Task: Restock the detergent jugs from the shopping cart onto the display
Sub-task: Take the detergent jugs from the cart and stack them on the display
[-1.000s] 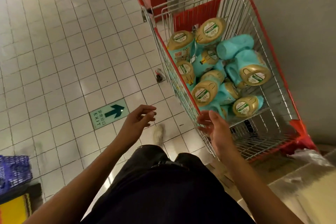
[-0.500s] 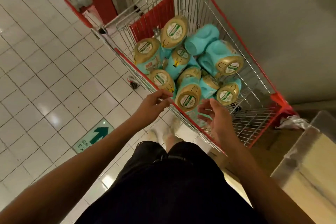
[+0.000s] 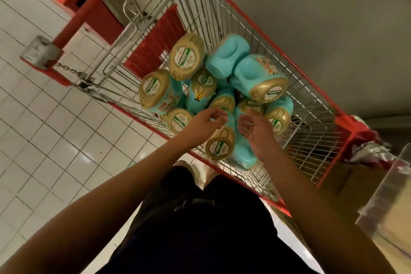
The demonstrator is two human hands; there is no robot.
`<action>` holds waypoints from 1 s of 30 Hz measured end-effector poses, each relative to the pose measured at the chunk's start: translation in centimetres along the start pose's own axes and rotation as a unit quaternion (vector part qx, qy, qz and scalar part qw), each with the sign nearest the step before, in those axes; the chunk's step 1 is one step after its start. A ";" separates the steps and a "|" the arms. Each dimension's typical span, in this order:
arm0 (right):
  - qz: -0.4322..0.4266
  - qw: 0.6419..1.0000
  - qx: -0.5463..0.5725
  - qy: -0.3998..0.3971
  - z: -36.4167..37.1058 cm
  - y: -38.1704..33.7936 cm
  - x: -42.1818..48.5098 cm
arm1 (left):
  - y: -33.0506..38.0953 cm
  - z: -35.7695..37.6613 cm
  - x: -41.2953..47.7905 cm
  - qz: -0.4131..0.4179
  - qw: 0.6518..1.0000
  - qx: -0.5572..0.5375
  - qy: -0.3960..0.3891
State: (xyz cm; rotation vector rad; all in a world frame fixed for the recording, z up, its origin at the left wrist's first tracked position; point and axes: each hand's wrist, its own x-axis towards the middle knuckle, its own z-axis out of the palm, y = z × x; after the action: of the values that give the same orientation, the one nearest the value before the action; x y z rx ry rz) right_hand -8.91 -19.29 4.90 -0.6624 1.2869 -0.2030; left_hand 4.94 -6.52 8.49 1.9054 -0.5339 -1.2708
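Teal plastic with gold caps: the detergent jugs [image 3: 186,58] lie heaped in the wire shopping cart [image 3: 222,18], most just beyond the fingertips of both hands. None is on a display.

Nearest jug [image 3: 220,145] lies between the two hands, cap toward the camera, body tilted down into the cart's near side.

Left hand [image 3: 204,122]: over the upper part of the nearest jug, fingers loosely curled, gripping nothing. Contact between fingertips and jug cannot be told.

Right hand [image 3: 258,131]: just right of the same jug, palm turned toward it, fingers relaxed and spread, gripping nothing. A further jug [image 3: 277,118] sits just beyond its fingertips.

The cart's red handle bar [image 3: 93,4] is well beyond and left of the left hand. White tiled floor [image 3: 44,140] is on the left-hand side. Dark shorts [image 3: 200,229] are below both forearms.
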 end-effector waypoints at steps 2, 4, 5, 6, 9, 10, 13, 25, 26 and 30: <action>0.015 1.000 0.026 -0.003 1.5 -1.0 2.3 | 1.0 0.4 2.4 -0.003 1.000 0.006 0.000; 0.032 0.997 0.077 0.007 2.9 -2.1 4.2 | 2.1 0.8 4.7 -0.012 1.000 0.017 -0.009; 0.037 0.993 0.108 0.011 3.6 -2.6 5.1 | 2.7 1.0 5.8 -0.016 0.999 0.023 -0.015; 0.043 0.989 0.143 0.013 4.3 -2.9 6.0 | 3.3 1.2 6.9 -0.018 0.999 0.026 -0.023; 0.050 0.968 0.244 0.016 6.0 -3.7 8.2 | 4.4 1.7 9.4 -0.020 0.998 0.031 -0.049; 0.046 0.960 0.274 0.021 6.4 -4.0 8.6 | 4.6 1.7 10.2 -0.017 0.997 0.035 -0.059; 0.029 0.934 0.351 0.062 7.3 -5.1 9.1 | 4.8 1.5 11.8 -0.005 0.994 0.053 -0.095; -0.023 0.891 0.396 0.221 6.1 -5.8 11.9 | 5.4 -2.4 18.3 -0.112 0.979 0.009 -0.168; -0.038 0.894 0.389 0.221 6.0 -5.3 12.1 | 5.5 -2.6 18.6 -0.119 0.978 0.003 -0.169; -0.061 0.894 0.382 0.224 5.4 -4.0 12.6 | 5.1 -3.1 19.4 -0.149 0.973 0.016 -0.175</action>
State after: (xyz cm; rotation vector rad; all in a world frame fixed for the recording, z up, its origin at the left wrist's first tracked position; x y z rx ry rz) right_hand 0.65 -26.85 -2.50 -0.0013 1.4547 -0.9579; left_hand 16.19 -22.07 1.78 1.8450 -0.4553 -1.8235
